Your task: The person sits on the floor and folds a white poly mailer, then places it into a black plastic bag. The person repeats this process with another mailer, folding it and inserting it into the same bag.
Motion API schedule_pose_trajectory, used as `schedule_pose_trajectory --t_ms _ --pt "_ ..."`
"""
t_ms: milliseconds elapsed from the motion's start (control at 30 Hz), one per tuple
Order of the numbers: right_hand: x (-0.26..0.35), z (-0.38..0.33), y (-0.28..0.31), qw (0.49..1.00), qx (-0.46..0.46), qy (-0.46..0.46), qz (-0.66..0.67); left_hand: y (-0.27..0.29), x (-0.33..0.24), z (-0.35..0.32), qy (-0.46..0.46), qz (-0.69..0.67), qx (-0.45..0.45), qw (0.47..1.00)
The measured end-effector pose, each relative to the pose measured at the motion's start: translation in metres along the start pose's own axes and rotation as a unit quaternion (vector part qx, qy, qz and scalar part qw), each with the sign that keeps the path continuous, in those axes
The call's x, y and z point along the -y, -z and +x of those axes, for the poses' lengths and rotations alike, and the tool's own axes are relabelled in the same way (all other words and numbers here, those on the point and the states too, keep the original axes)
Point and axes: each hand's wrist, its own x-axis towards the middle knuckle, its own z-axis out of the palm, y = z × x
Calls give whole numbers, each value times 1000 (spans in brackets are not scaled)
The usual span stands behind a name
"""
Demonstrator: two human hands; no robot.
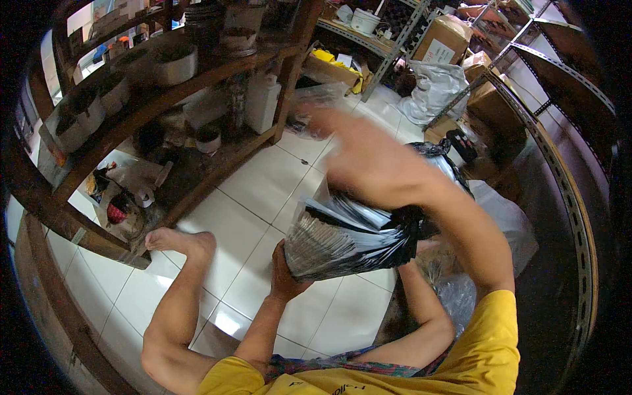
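Observation:
A thick bundle of black and grey plastic bags is held up over the floor between my legs, its many thin layers fanned at the left end. My left hand is closed around the bundle's near left corner, with some of its fingers hidden underneath. Above the far side of the bundle, my right hand is smeared by motion, its fingers stretching toward the upper left. Whether it holds anything is unclear. Crumpled black plastic shows just beyond my right forearm.
On the left, a dark wooden shelf carries several pots and containers. Metal racks with cardboard boxes line the right and back. A white sack and clear plastic lie nearby. The floor is white tile.

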Motion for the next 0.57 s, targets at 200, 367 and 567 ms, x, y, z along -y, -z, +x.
schedule_pose_trajectory --t_ms 200,367,567 --pt "-15 -40 13 996 -14 -61 61 -4 6 -2 -47 14 -39 998" --pt "-27 -57 10 996 -2 -51 -69 -3 -4 1 -54 35 -50 997" --pt "-29 -39 -13 997 33 49 -47 -3 4 -3 18 -27 7 999"
